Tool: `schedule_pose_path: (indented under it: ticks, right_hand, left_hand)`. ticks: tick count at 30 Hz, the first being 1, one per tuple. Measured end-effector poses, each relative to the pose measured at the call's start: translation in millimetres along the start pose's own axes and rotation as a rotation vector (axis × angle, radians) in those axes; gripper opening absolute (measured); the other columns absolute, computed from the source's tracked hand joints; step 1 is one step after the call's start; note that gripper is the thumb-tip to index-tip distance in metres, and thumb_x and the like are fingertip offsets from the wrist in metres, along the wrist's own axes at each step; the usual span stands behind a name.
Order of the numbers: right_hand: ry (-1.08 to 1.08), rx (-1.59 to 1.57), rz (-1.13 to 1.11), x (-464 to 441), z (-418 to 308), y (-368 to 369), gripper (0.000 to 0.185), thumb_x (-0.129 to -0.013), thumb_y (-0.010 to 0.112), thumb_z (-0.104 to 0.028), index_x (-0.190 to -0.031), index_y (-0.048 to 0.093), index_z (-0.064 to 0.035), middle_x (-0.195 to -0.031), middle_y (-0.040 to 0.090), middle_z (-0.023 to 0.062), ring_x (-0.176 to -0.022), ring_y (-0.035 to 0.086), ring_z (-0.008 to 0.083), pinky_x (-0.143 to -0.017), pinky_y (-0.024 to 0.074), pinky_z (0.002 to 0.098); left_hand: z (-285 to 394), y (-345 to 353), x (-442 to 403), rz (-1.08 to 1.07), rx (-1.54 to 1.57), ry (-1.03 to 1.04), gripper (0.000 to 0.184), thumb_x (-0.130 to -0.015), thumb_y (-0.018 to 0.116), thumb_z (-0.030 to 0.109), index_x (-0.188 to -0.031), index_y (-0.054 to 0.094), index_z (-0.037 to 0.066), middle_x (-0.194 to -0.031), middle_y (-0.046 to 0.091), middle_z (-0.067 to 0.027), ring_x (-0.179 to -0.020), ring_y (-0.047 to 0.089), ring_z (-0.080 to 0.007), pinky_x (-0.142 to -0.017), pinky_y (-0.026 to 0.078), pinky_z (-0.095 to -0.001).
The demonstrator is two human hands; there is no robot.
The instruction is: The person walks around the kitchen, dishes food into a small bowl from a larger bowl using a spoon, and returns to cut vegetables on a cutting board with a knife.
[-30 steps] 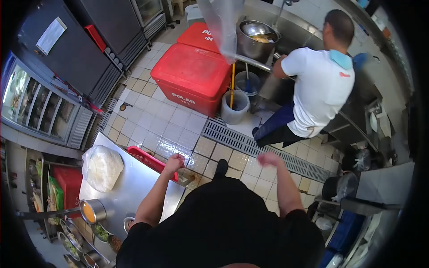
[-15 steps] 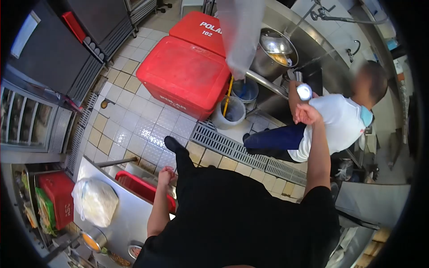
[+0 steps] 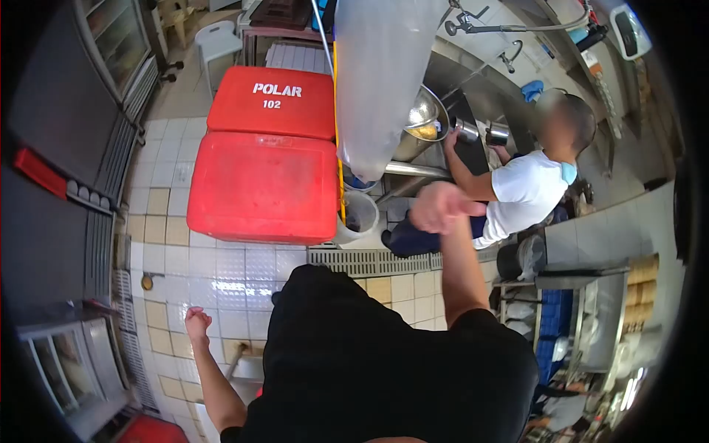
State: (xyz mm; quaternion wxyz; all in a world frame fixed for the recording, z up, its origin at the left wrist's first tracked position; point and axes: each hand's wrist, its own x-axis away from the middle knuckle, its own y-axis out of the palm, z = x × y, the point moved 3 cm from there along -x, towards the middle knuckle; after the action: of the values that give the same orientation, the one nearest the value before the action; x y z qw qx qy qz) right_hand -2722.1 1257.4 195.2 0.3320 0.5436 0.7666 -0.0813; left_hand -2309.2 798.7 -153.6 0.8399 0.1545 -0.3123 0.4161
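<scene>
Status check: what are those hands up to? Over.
Left hand, right hand: nothing visible in either. Near red cooler ahead, not touched. Co-worker ahead, to the right.

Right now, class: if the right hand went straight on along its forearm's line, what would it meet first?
The right hand would probably meet the steel rail first, with the large pot beyond; depth is unclear, so it might pass above.
</scene>
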Motion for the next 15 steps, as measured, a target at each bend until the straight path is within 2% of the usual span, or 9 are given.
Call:
schedule_pose_path:
  ticks: [1, 3, 5, 7, 9, 11, 13, 15]
  right_hand:
    - [0.018, -0.070, 0.146, -4.4, 35.5, -14.0, 0.059, -0.076, 0.064, -0.063, -0.081, 0.061, -0.0044, -0.070, 0.062, 0.0059, -0.066, 0.056, 0.0214, -0.058, 0.0435, 0.0341]
    - [0.032, -0.208, 0.284, -14.6, 106.1, -42.5, 0.058, -0.078, 0.063, -0.060, -0.081, 0.061, -0.0026, -0.071, 0.061, 0.0077, -0.066, 0.055, 0.0226, -0.059, 0.0434, 0.0338]
    - [0.202, -0.159, 0.516, -33.6, 168.8, -67.4, 0.061, -0.084, 0.053, -0.058, -0.072, 0.062, 0.0012, -0.069, 0.060, 0.0115, -0.068, 0.057, 0.0227, -0.063, 0.0462, 0.0334]
    - [0.346, -0.229, 0.591, -75.8, 209.5, -92.5, 0.061, -0.086, 0.051, -0.056, -0.077, 0.062, 0.0025, -0.075, 0.060, 0.0131, -0.072, 0.058, 0.0240, -0.067, 0.0466, 0.0338]
    - [0.453, -0.341, 0.541, -141.3, 261.4, -137.2, 0.060, -0.088, 0.048, -0.055, -0.081, 0.062, 0.0034, -0.080, 0.061, 0.0143, -0.075, 0.058, 0.0243, -0.069, 0.0463, 0.0339]
    - [0.532, -0.487, 0.424, -196.2, 302.4, -183.2, 0.060, -0.090, 0.046, -0.054, -0.085, 0.061, 0.0038, -0.084, 0.061, 0.0150, -0.078, 0.057, 0.0237, -0.071, 0.0452, 0.0338]
    - [0.490, -0.602, 0.197, -289.3, 341.7, -210.0, 0.059, -0.091, 0.043, -0.053, -0.085, 0.062, 0.0027, -0.079, 0.060, 0.0138, -0.077, 0.055, 0.0225, -0.071, 0.0427, 0.0331]
    - [0.488, -0.702, 0.008, -374.4, 398.5, -231.2, 0.059, -0.092, 0.042, -0.053, -0.084, 0.061, 0.0015, -0.076, 0.059, 0.0127, -0.074, 0.053, 0.0221, -0.069, 0.0406, 0.0324]
  left_hand:
    - [13.2, -12.1, -14.7, -0.007, 0.001, 0.041, 0.016, -0.080, 0.041, -0.002, -0.091, 0.051, 0.004, -0.059, 0.046, -0.0023, -0.051, 0.042, -0.0108, -0.049, 0.042, -0.0265]
    - [30.1, -33.0, -35.0, -0.028, 0.008, 0.045, 0.015, -0.080, 0.041, -0.002, -0.090, 0.051, 0.004, -0.059, 0.046, -0.0025, -0.049, 0.042, -0.0107, -0.049, 0.042, -0.0265]
    - [25.4, -59.9, -53.0, 0.020, 0.004, 0.032, 0.015, -0.080, 0.040, -0.002, -0.088, 0.052, 0.003, -0.059, 0.047, -0.0029, -0.048, 0.042, -0.0112, -0.048, 0.044, -0.0272]
    - [17.3, -92.3, -53.5, 0.062, -0.164, -0.042, 0.017, -0.077, 0.041, -0.003, -0.087, 0.054, 0.002, -0.060, 0.049, -0.0036, -0.050, 0.046, -0.0124, -0.047, 0.046, -0.0284]
    - [-17.4, -139.0, -54.1, 0.125, -0.109, -0.139, 0.020, -0.074, 0.043, -0.003, -0.088, 0.055, 0.001, -0.062, 0.050, -0.0049, -0.052, 0.050, -0.0142, -0.047, 0.048, -0.0293]
    - [-34.5, -166.9, -25.9, 0.287, -0.085, -0.224, 0.022, -0.072, 0.043, -0.004, -0.089, 0.056, 0.000, -0.061, 0.051, -0.0063, -0.050, 0.052, -0.0154, -0.044, 0.045, -0.0291]
    - [-54.9, -196.7, 4.5, 0.358, -0.093, -0.339, 0.022, -0.072, 0.042, -0.004, -0.089, 0.056, 0.001, -0.059, 0.051, -0.0067, -0.047, 0.052, -0.0160, -0.042, 0.043, -0.0291]
    - [-88.2, -224.0, 26.9, 0.493, 0.064, -0.385, 0.022, -0.072, 0.041, -0.004, -0.088, 0.055, 0.002, -0.058, 0.052, -0.0072, -0.045, 0.051, -0.0172, -0.041, 0.042, -0.0299]
